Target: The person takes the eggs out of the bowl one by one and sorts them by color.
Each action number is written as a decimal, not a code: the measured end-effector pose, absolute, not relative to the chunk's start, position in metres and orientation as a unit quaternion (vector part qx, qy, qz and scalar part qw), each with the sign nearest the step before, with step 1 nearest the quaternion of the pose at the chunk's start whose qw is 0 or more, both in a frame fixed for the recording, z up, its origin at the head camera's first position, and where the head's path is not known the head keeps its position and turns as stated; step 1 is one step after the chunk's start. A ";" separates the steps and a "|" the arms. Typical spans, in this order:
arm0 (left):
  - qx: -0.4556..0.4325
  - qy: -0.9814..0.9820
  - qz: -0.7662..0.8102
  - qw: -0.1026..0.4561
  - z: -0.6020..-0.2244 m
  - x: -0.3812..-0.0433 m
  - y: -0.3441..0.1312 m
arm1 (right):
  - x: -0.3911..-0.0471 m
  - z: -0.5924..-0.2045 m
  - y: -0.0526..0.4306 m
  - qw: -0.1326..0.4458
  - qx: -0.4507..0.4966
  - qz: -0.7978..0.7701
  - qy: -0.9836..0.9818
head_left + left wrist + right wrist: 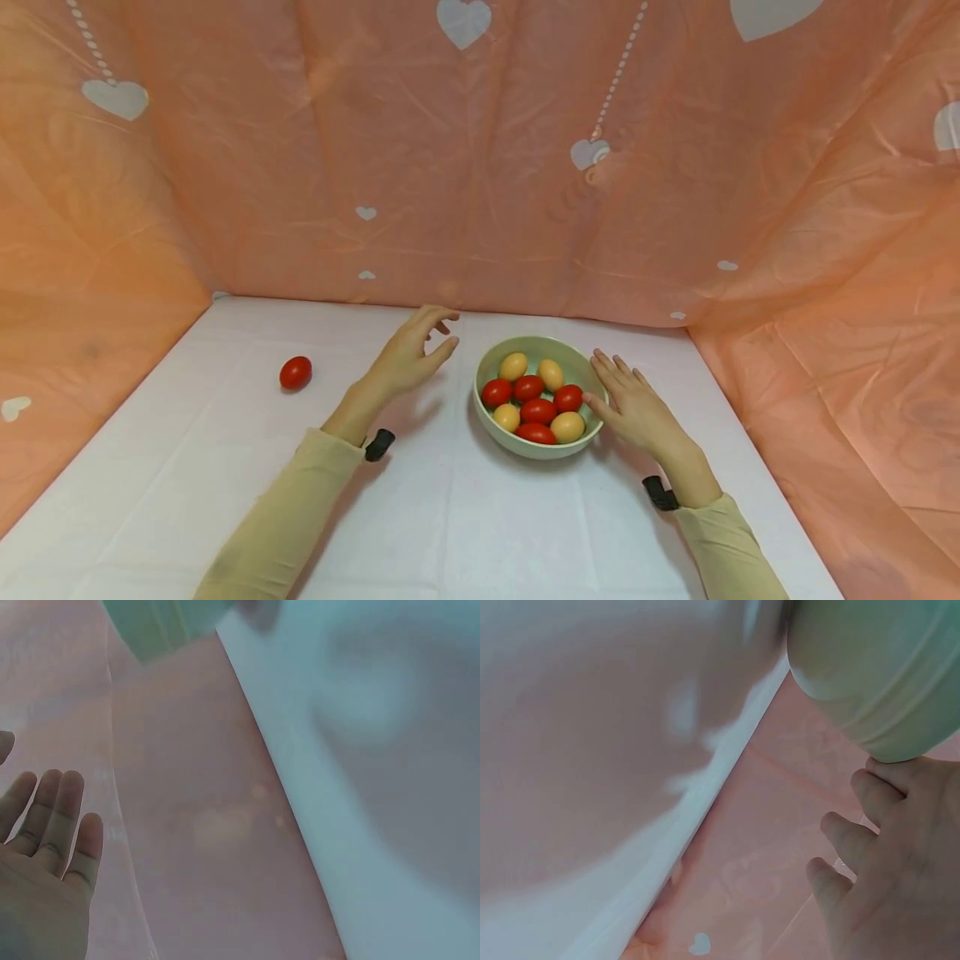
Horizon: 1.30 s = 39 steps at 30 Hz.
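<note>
A pale green bowl (536,451) stands on the white-covered table, holding several glossy red eggs (537,412) and several yellowish eggs (567,427). My right hand (637,408) is at the bowl's right rim, its fingers extended and its thumb reaching over the edge. In the right wrist view the fingertips of that hand (900,840) meet the bowl's outer wall (877,682). To the left of the bowl, apart from it, my left hand (411,350) hovers with loosely bent fingers and nothing in them. The left wrist view catches part of the bowl (165,630) above the hand (45,862).
One more red egg (296,373) lies by itself on the table, left of my left hand. Orange-pink sheeting (480,208) with white hearts walls in the back and both sides of the white table cover (495,533).
</note>
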<state>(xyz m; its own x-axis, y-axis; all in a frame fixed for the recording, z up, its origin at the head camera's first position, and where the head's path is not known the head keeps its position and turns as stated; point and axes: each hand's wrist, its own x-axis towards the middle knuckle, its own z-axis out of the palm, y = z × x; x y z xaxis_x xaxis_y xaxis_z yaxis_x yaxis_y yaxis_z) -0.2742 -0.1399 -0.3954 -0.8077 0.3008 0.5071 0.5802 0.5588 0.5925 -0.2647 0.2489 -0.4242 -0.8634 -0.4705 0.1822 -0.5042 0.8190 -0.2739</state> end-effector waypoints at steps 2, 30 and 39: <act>-0.267 -0.864 -0.392 0.167 -0.395 -0.276 -0.128 | -0.264 -0.424 0.249 0.055 0.257 0.157 -0.952; -0.465 -0.880 -0.100 -0.010 -0.395 -0.309 -0.041 | -0.266 -0.423 0.247 0.047 0.248 0.155 -0.955; -0.467 -0.882 -0.056 -0.036 -0.402 -0.315 -0.031 | -0.265 -0.424 0.249 0.046 0.245 0.153 -0.956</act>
<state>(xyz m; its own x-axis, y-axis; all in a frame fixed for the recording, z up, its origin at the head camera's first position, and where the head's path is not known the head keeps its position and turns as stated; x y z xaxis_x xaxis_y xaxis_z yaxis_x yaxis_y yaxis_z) -0.3148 -0.0314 -0.4020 -0.5621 0.8270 -0.0107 0.8190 0.5584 0.1316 -0.2651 0.2488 -0.4241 -0.8755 -0.4546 0.1634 -0.4830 0.8329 -0.2703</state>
